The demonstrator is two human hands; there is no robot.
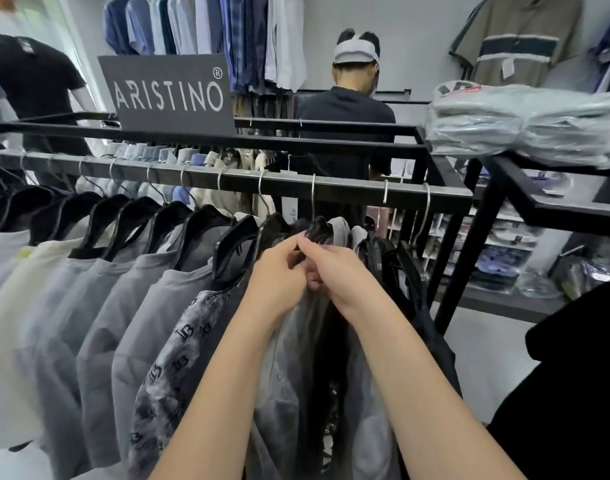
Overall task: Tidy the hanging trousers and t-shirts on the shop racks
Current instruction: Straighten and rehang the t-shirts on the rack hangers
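Note:
A black rail (348, 190) carries a row of t-shirts on black hangers: white and grey ones (130, 306) at the left, a patterned grey one (179, 344), then dark ones at the right. Both my hands meet at the collar of a grey t-shirt in a clear bag (296, 358) near the rail's right end. My left hand (279, 271) and my right hand (331, 268) have curled fingers that pinch the top of this garment just below its black hanger (317, 230). The fingertips hide exactly what they hold.
A person in a dark t-shirt (345, 109) stands behind the rack, back turned. An ARISTINO sign (168, 93) sits on the upper rail. Bagged folded clothes (525, 126) lie on the right rack top. Another person (37, 88) stands far left. Shirts hang on the back wall.

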